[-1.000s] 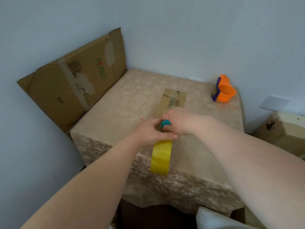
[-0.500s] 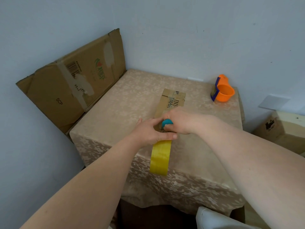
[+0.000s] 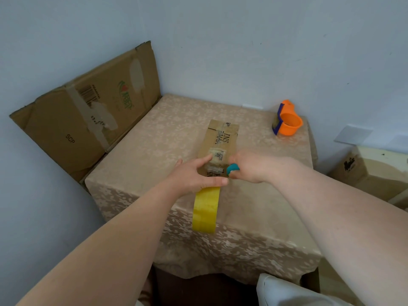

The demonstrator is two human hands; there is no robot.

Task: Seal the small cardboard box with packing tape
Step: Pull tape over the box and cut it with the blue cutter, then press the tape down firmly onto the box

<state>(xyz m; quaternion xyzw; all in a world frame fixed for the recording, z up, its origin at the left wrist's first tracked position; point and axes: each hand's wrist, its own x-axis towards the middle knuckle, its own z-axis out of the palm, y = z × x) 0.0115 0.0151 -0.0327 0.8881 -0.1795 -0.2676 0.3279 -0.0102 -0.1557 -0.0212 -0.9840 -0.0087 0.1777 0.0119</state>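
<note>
The small cardboard box (image 3: 220, 146) lies flat on the table (image 3: 154, 151), its long axis running away from the person, its near end close to the table's front edge. Beyond the box's far end the cloth-covered top stays open up to the wall. To the left of the left hand (image 3: 194, 175) there is a wide bare stretch of tabletop, ending at the left edge, where a flattened carton (image 3: 84, 115) leans against the wall. Past the right hand (image 3: 249, 166), toward the far right corner, an orange tape dispenser (image 3: 287, 121) stands well apart from the box, near the table's right edge. On this side of both hands the cloth drops over the front edge.

The left hand presses down on the near end of the box, thumb stretched across its front edge and fingers spread on top, pinning it rather than gripping around it. From under this hand a yellow strip of packing tape (image 3: 205, 208) runs toward the person and hangs over the table's front edge.

The right hand sits just beside the box's right side, at its near end, fingers curled closed around a small teal tool (image 3: 232, 168), which touches or nearly touches the box's near right corner; I cannot tell which.
</note>
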